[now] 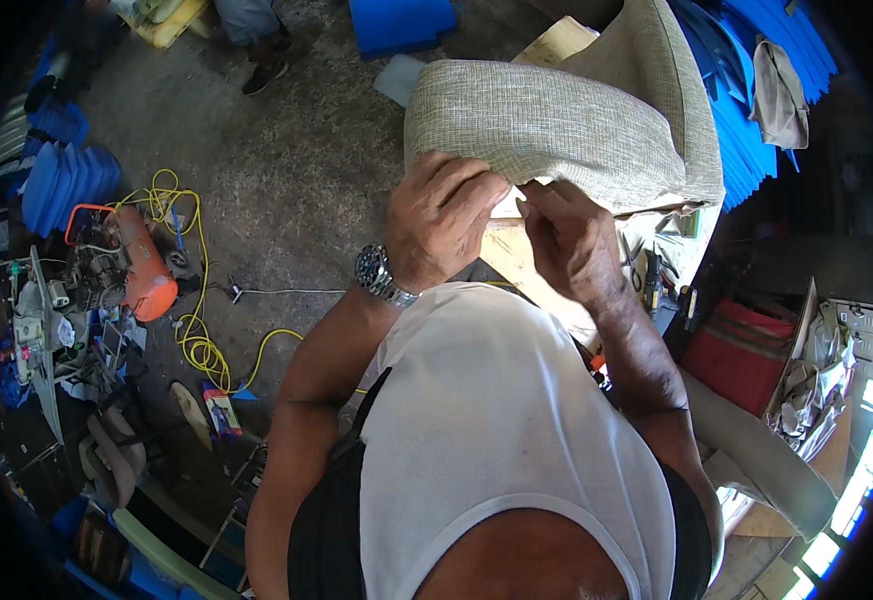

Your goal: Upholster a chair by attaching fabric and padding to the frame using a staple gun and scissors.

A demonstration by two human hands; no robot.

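Observation:
An upholstered armchair (537, 115) in woven grey-beige fabric stands in front of me, its padded arm crossing the upper middle of the view. Wearing a metal wristwatch (377, 270), my left hand (440, 215) is closed on the lower edge of the fabric cover, fingers curled. Just to its right, my right hand (575, 240) pinches the same edge with thumb and fingers. A gap under the cloth shows between the two hands. Below it lies pale bare wood (517, 262), partly covered by my hands. The fingertips themselves are partly hidden.
An orange air compressor (147, 270) and a coiled yellow hose (197, 350) sit on the floor at left. Hand tools (659, 278) lie right of my right hand. Blue foam sheets (747, 130) are stacked at far right. Another person's leg (249, 25) shows at top left.

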